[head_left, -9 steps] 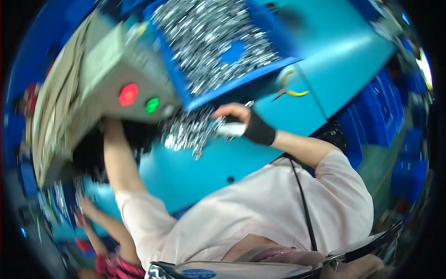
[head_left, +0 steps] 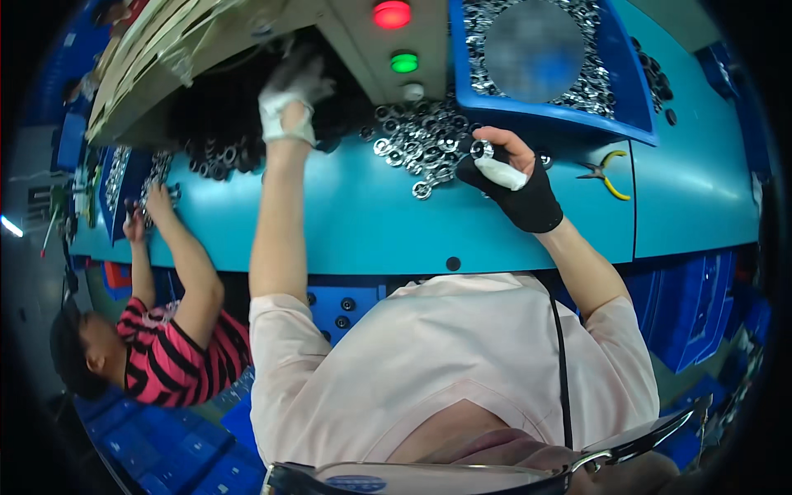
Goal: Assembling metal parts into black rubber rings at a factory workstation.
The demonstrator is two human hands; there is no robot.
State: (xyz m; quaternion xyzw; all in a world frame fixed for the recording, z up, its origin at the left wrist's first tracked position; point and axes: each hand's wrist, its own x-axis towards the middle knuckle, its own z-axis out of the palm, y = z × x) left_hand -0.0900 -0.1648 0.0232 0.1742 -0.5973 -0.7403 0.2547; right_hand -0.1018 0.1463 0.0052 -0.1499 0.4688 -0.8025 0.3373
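Your hands are well apart, a small shiny silver metal ring [head_left: 482, 149] pinched in your right fingertips.
Your right hand [head_left: 520, 173], in a black fingerless covering with white wrap, holds it just beside the loose pile of silver ring-shaped parts [head_left: 412, 140] on the turquoise tabletop [head_left: 371, 235]; your white-gloved left hand [head_left: 290, 95] blurs inside the dark opening of the beige box-shaped housing [head_left: 375, 58], its grip impossible to tell.

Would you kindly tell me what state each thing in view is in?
Red light: lit
Green light: lit
Pliers: handles spread, lying on table
Blue bin: holding many shiny parts
Right hand: gripping metal ring
Left hand: gloved, blurred, grip unclear
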